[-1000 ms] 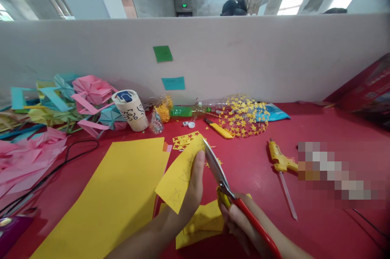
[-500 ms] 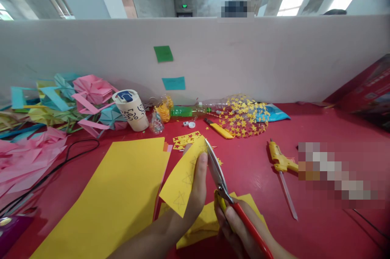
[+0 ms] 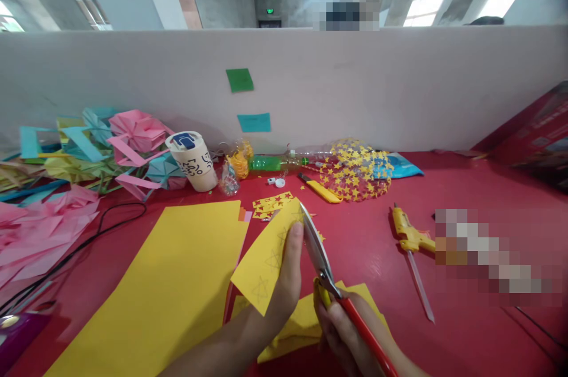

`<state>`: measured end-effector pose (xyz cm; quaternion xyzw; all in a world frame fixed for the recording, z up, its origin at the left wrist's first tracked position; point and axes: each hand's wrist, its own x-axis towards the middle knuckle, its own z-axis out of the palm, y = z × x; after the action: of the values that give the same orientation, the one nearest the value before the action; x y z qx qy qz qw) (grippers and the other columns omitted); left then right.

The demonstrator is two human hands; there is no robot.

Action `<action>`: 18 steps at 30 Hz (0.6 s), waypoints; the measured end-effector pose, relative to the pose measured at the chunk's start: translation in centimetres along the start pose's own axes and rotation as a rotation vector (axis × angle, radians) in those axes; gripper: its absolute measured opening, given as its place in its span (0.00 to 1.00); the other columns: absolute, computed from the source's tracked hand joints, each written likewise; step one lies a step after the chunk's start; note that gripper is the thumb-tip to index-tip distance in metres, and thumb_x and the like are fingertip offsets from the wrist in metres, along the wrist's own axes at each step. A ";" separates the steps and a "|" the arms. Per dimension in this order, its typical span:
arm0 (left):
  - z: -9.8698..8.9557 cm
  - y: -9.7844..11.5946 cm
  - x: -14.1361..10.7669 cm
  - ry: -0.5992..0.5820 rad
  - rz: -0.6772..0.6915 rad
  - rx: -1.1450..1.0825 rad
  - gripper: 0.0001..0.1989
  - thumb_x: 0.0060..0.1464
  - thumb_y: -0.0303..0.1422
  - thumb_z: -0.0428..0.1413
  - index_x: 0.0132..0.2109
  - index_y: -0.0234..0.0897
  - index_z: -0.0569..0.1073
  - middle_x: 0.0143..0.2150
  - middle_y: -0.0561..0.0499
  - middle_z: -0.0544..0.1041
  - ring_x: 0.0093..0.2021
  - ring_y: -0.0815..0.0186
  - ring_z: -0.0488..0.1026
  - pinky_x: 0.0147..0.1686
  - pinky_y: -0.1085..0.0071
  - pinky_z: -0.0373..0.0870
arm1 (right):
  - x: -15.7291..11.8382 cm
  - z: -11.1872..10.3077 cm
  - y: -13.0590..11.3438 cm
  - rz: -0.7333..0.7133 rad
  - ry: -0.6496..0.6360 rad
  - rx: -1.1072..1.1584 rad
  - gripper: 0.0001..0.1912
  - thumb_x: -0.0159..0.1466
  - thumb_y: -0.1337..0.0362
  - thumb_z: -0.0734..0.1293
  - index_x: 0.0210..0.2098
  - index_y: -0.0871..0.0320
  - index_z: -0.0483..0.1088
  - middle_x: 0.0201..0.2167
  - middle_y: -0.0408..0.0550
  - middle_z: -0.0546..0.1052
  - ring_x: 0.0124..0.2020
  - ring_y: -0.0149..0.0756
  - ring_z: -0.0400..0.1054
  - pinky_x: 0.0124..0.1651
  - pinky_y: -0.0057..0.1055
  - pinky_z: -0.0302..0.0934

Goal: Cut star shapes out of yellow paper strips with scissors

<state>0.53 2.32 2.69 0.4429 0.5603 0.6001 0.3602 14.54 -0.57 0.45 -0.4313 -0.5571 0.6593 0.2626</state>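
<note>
The red counter (image 3: 364,255) carries a large yellow sheet (image 3: 168,276), a lidded cup (image 3: 195,167), a yellow cutter (image 3: 323,189) and a glue gun (image 3: 409,234).

Passage open over red table (image 3: 364,247), right of centre, between scissors (image 3: 316,242) and glue gun (image 3: 404,230). Utility knife (image 3: 326,190) and star-covered plastic (image 3: 355,171) obstruct beyond. Cup (image 3: 196,167), folded-paper pieces (image 3: 137,130) block mid-left. Partition (image 3: 355,81) bars far edge.
</note>
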 end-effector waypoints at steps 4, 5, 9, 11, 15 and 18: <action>-0.2 -0.3 0.0 0.070 -0.048 0.007 0.19 0.55 0.44 0.56 0.50 0.40 0.74 0.49 0.45 0.78 0.61 0.54 0.65 0.59 0.56 0.66 | 0.1 -0.4 -0.2 -0.056 -0.026 -0.051 0.30 0.60 0.33 0.54 0.25 0.56 0.56 0.14 0.37 0.58 0.17 0.26 0.54 0.23 0.24 0.53; -0.2 -0.4 0.0 0.076 -0.073 0.007 0.19 0.55 0.44 0.56 0.50 0.40 0.74 0.49 0.45 0.78 0.61 0.54 0.65 0.58 0.56 0.66 | 0.1 -0.5 -0.2 -0.062 -0.035 -0.063 0.30 0.60 0.33 0.54 0.25 0.56 0.55 0.14 0.37 0.58 0.16 0.26 0.53 0.23 0.24 0.53; -0.5 0.1 0.2 0.106 -0.189 0.035 0.18 0.55 0.47 0.55 0.46 0.42 0.76 0.51 0.46 0.78 0.59 0.53 0.68 0.55 0.58 0.69 | 0.4 -1.0 -0.2 -0.092 -0.037 -0.107 0.31 0.60 0.33 0.53 0.23 0.55 0.55 0.14 0.38 0.60 0.16 0.25 0.52 0.20 0.23 0.47; -0.5 0.6 0.4 0.131 -0.210 0.053 0.16 0.54 0.47 0.55 0.41 0.42 0.78 0.48 0.46 0.79 0.55 0.53 0.71 0.51 0.59 0.72 | 0.5 -1.2 -0.1 -0.105 -0.042 -0.117 0.31 0.61 0.34 0.53 0.23 0.55 0.54 0.14 0.38 0.59 0.16 0.25 0.52 0.20 0.24 0.44; -0.4 1.1 0.8 0.136 -0.149 -0.018 0.15 0.54 0.44 0.55 0.30 0.39 0.77 0.31 0.49 0.80 0.38 0.57 0.77 0.36 0.64 0.75 | 0.4 -1.5 -0.5 -0.105 -0.041 -0.138 0.29 0.62 0.36 0.54 0.22 0.56 0.55 0.15 0.38 0.58 0.16 0.25 0.51 0.21 0.25 0.45; -0.5 1.1 1.5 0.079 -0.064 -0.130 0.17 0.56 0.42 0.54 0.23 0.38 0.72 0.22 0.52 0.74 0.28 0.63 0.73 0.28 0.68 0.70 | 0.3 -1.8 -1.0 -0.074 -0.008 -0.188 0.29 0.60 0.35 0.56 0.22 0.56 0.56 0.16 0.38 0.59 0.17 0.26 0.52 0.22 0.25 0.47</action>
<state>-0.42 3.38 4.03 0.3766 0.5476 0.6404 0.3849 15.80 0.81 1.28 -0.4303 -0.6331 0.5958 0.2430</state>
